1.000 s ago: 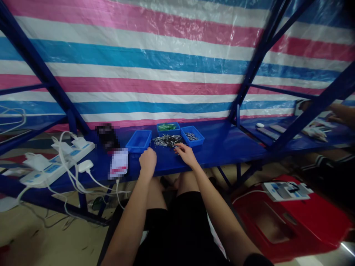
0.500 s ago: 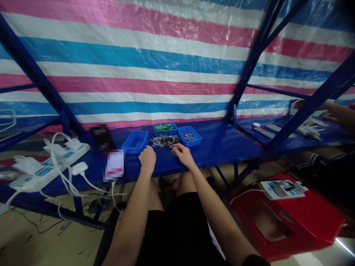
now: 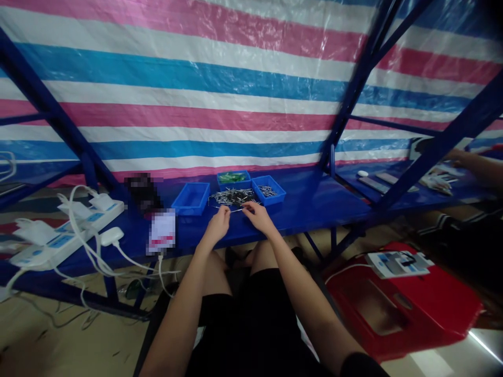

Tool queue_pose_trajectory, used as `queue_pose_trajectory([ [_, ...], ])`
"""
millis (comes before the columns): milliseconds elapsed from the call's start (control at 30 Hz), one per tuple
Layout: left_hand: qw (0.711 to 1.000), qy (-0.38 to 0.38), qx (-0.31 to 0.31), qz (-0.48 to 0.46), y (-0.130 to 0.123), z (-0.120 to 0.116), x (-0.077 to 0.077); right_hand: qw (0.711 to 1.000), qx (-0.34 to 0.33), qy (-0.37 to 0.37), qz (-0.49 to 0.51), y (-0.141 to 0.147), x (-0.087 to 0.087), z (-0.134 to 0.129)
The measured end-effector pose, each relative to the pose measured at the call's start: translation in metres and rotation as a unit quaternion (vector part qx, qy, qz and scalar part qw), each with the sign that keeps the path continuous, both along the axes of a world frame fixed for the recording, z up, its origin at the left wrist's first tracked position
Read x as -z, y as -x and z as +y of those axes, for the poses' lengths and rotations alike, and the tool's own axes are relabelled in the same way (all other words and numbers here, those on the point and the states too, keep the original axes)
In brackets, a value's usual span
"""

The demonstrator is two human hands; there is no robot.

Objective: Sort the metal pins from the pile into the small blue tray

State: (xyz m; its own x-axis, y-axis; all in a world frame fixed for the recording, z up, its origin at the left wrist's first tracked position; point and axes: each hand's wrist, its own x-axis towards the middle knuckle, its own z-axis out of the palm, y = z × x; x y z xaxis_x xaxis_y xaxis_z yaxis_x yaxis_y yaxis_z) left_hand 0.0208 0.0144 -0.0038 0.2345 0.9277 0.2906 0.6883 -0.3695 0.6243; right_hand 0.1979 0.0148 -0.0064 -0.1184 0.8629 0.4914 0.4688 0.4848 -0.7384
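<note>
A thin, pale, rod-like piece (image 3: 236, 210) spans the small gap between my hands. My left hand (image 3: 218, 224) pinches its left end, and my right hand (image 3: 258, 216) has its fingers closed at the other end. Just beyond my fingers lies a loose pile of thin silvery and dark pieces (image 3: 230, 197) on the blue table; their exact kind is too small to make out. Three blue plastic trays surround the pile: a left tray (image 3: 188, 211), a back tray (image 3: 245, 184) holding green items (image 3: 232, 178), and a right tray (image 3: 278, 198) with small silvery pieces (image 3: 268, 191).
On the left are a white power strip (image 3: 58, 241) with chargers and cables, plus a blurred-out phone-like object (image 3: 162, 232). Blue metal posts (image 3: 341, 120) frame the table (image 3: 314, 204). A red stool (image 3: 424, 298) stands at right, near another person's arm (image 3: 471, 161).
My left hand has moved right, away from the left tray and close to my right hand. The pale rod now shows between them. My right hand has barely shifted.
</note>
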Motion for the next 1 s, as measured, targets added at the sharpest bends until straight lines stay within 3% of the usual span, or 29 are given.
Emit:
queue_pose_trajectory([
  [367, 0.998, -0.016, -0.002, -0.059, 0.003, 0.0, 0.002, 0.995, -0.047, -0.009, -0.083, 0.004, -0.009, -0.012],
  [433, 0.995, -0.042, -0.054, -0.078, 0.004, -0.002, 0.0, 0.998, -0.02, -0.008, -0.061, 0.003, -0.008, -0.011],
  [500, 0.982, -0.089, -0.149, -0.081, 0.005, -0.006, -0.003, 0.999, 0.012, 0.004, -0.034, 0.002, -0.007, -0.01],
  [567, 0.964, -0.123, -0.233, -0.039, 0.004, -0.01, -0.004, 0.999, 0.023, 0.013, -0.022, 0.001, -0.006, -0.009],
  [633, 0.956, -0.122, -0.266, 0.029, 0.001, -0.014, -0.005, 1.0, 0.018, 0.011, -0.022, 0.001, -0.006, -0.009],
  [733, 0.961, -0.076, -0.246, 0.104, -0.003, -0.015, -0.005, 0.999, 0.013, 0.008, -0.029, 0.001, -0.006, -0.01],
  [833, 0.973, -0.051, -0.184, 0.13, -0.003, -0.013, -0.004, 0.999, 0.016, 0.012, -0.03, 0.001, -0.006, -0.01],
  [933, 0.982, -0.076, -0.132, 0.11, -0.001, -0.012, -0.003, 1.0, 0.02, 0.017, -0.014, 0.002, -0.004, -0.007],
  [1000, 0.98, -0.106, -0.147, 0.086, 0.0, -0.012, -0.002, 0.999, 0.022, 0.027, -0.002, 0.002, -0.003, -0.005],
])
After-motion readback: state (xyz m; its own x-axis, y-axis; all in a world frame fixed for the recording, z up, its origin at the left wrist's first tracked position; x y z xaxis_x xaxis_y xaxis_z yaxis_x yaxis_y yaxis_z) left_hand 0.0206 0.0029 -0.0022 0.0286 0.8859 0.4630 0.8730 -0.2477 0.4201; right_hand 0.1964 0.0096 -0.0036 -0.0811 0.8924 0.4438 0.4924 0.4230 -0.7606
